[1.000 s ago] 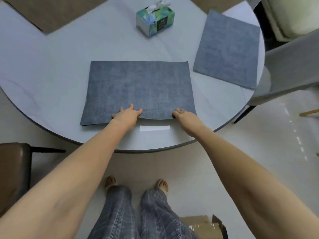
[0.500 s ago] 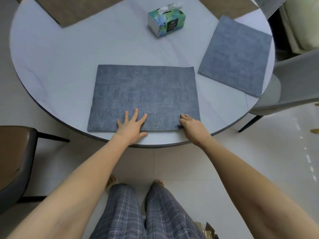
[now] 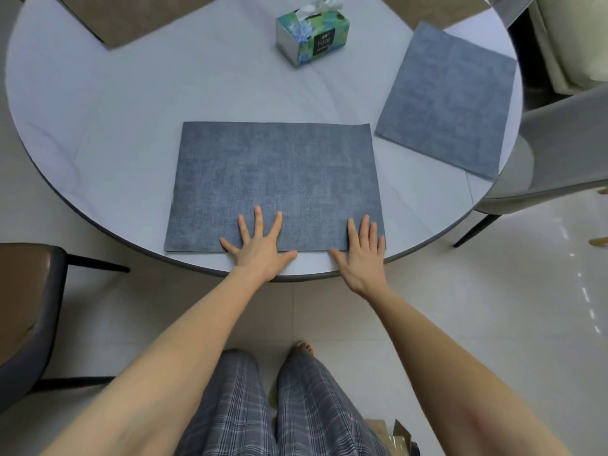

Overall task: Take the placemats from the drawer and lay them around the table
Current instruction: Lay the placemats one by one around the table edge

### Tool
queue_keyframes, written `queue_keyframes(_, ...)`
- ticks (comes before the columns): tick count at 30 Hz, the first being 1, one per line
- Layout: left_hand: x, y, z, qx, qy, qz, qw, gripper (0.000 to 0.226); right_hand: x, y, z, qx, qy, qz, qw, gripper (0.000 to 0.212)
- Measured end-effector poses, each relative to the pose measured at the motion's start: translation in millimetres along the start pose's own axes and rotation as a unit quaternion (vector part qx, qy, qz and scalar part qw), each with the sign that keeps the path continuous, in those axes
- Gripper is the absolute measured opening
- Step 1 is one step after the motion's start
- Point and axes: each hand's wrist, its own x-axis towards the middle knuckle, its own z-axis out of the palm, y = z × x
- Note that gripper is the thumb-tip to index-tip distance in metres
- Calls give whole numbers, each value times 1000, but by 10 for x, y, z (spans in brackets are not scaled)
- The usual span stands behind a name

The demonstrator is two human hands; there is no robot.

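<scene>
A rectangular blue-grey woven-look placemat is lying flat on the round white tabletop, its long side running along the near rim and its near edge sitting just inside that rim. A second blue-grey rectangular placemat is lying flat to the right of it, turned at an angle, its outer corner reaching the tabletop's right rim; the two mats are lying close but apart. Two brown placemats are showing only in part at the far side: one at the far left, one at the far right, both cut off by the top of the view.
</scene>
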Motion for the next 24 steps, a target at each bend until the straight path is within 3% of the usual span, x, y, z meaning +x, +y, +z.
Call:
queue_keyframes(5, -4, 34, 38, 24, 12, -5, 1000, 96, 3, -59, 134, -20, 26, 21, 999, 69)
queue_keyframes(24, -73, 38, 118, 6, 32, 4, 999, 88, -133, -25, 152, -51, 25, 30, 998, 69)
